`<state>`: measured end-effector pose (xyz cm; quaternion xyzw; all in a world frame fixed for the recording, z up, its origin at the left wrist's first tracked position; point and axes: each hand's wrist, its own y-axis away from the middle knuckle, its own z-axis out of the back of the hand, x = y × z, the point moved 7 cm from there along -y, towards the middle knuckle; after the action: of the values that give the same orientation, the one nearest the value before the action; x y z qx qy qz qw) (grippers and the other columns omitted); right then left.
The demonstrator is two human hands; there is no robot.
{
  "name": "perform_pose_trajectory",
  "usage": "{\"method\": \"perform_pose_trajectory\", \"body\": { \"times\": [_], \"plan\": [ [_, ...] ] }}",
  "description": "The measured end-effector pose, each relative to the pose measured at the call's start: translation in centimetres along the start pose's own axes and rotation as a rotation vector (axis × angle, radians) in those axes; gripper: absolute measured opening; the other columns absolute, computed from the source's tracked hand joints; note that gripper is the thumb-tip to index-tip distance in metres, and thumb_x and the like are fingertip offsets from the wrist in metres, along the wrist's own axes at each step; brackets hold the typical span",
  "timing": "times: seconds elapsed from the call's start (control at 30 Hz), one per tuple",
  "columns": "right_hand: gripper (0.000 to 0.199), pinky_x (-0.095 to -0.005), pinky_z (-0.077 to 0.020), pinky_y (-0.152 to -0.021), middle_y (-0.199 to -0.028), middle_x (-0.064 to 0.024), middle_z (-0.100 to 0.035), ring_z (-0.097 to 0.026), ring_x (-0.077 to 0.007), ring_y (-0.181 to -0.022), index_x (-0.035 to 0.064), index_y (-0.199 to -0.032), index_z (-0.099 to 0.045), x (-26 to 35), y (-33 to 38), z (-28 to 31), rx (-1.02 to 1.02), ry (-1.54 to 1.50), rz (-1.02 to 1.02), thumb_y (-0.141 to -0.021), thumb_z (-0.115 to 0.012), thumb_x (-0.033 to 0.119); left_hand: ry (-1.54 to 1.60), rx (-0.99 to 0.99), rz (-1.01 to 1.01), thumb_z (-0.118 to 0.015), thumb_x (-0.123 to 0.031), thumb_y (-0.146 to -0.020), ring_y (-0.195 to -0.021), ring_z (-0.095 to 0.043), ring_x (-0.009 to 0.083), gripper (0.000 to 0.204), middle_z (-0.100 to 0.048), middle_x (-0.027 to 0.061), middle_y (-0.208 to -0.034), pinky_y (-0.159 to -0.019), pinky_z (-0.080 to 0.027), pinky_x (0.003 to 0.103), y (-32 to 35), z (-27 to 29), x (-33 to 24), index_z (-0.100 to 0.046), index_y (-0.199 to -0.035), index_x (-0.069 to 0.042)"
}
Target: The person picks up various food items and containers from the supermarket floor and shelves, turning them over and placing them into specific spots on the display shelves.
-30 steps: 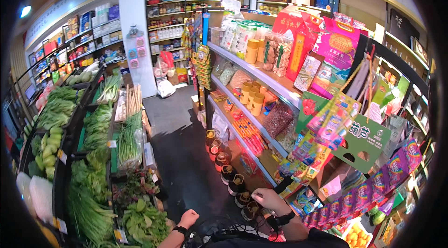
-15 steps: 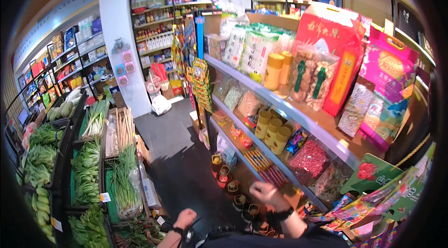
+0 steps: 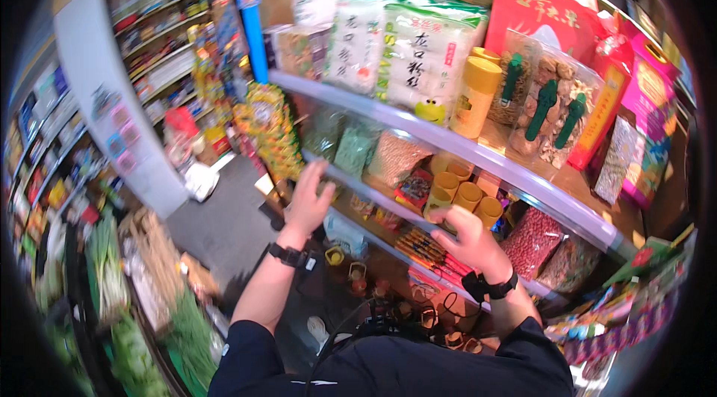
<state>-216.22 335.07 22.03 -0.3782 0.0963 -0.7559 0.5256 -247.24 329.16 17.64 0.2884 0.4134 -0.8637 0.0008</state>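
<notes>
Yellow canisters [image 3: 442,191] are grouped on the middle shelf, just beyond the right hand [image 3: 472,244]; its fingers are half curled, nothing seen gripped. Contact with canisters or shelf edge can't be told from this angle.

Left hand [image 3: 306,206] is raised, fingers loosely spread, nothing seen gripped. Hanging yellow packets [image 3: 269,128] are placed just beyond it, slightly to its left; touch can't be confirmed. Hands are held apart, with the lower shelf's orange-red sticks [image 3: 429,247] seen between them, nearer the right one. Black bands are worn on both wrists.

Clear bag of green beans [image 3: 356,149] and bag of pale pink beans [image 3: 401,158] are set on the middle shelf, beyond and between the hands. Bag of dark red beans [image 3: 532,240] is placed just right of the right hand.

Top shelf, beyond the hands: white-and-green packages [image 3: 429,53], a tall yellow canister [image 3: 476,98] and clear packs with green handles [image 3: 549,102] are lined up. Big red box [image 3: 541,1] is stood behind those packs.

Bottles with yellowish tops [image 3: 357,271] are lined up on the floor, below and between the hands. Leafy vegetables [image 3: 134,352] are racked well left of the left hand; most are blurred.
</notes>
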Motion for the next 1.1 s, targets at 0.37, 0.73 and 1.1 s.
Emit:
{"method": "perform_pose_trajectory", "body": {
  "times": [0.37,0.73,1.1],
  "plan": [
    [0.061,-0.0495,-0.0272,-0.11,-0.142,-0.0156,-0.04,-0.032,-0.038,-0.134,0.0078,-0.131,-0.049,6.4,-21.9,1.3,-0.576,0.887,-0.038,-0.077,-0.07,0.025,-0.2,-0.175,-0.671,-0.058,-0.027,-0.088,-0.141,-0.014,0.0441,0.062,-0.021,0.0184,-0.154,-0.111,-0.017,0.057,-23.4,-0.1,-4.8,-0.036,-0.144,-0.012],
    [0.068,-0.0533,-0.0062,-0.116,-0.152,-0.0121,-0.029,-0.015,-0.034,-0.143,0.0121,-0.142,-0.039,2.7,-23.2,2.1,-0.609,1.064,-0.18,-0.084,-0.058,0.042,-0.312,-0.178,-0.614,-0.053,-0.033,-0.09,-0.143,-0.014,0.0384,0.064,-0.02,0.017,-0.154,-0.113,-0.01,0.057,-22.3,-3.6,-3.1,-0.031,-0.146,-0.011],
    [0.065,-0.0528,-0.0183,-0.112,-0.147,-0.0164,-0.031,-0.02,-0.0395,-0.139,0.0077,-0.138,-0.039,5.8,-20.4,2.4,-0.712,0.769,-0.084,-0.081,-0.064,0.025,-0.164,-0.164,-0.538,-0.056,-0.025,-0.089,-0.142,-0.014,0.0423,0.065,-0.019,0.0239,-0.152,-0.113,-0.011,0.055,-17.5,-2.2,-4.2,-0.03,-0.145,-0.004]
  ]
}}
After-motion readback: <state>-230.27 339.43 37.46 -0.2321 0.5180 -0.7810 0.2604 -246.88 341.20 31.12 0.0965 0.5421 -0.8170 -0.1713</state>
